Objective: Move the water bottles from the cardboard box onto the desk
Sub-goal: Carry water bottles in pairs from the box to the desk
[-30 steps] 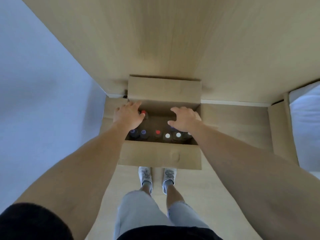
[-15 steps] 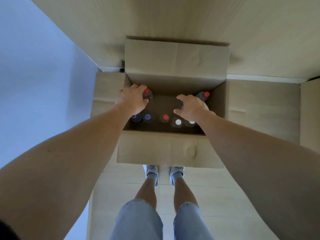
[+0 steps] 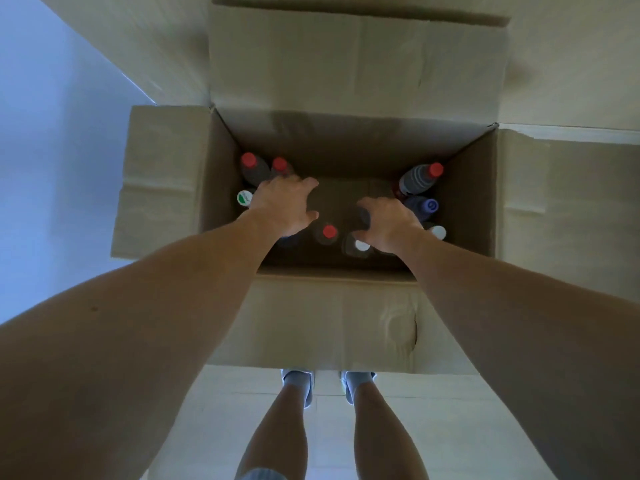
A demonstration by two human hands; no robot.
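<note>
my left hand [image 3: 282, 206] hangs spread and empty in the cardboard box [image 3: 332, 323], upright red-capped bottle [image 3: 328, 233] just right of it; my right hand [image 3: 389, 225] curls, its hold unclear.

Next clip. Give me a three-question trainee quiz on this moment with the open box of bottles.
1. True or false: both hands are inside the brown cardboard box.
2. Which cap colour is commonest among the capped plastic bottles? A red, B white, C blue
3. Fill in: the green-and-white cap lies beside the ___ hand.

Key: 1 true: left hand, right hand. 2 A. 3 left.
</note>
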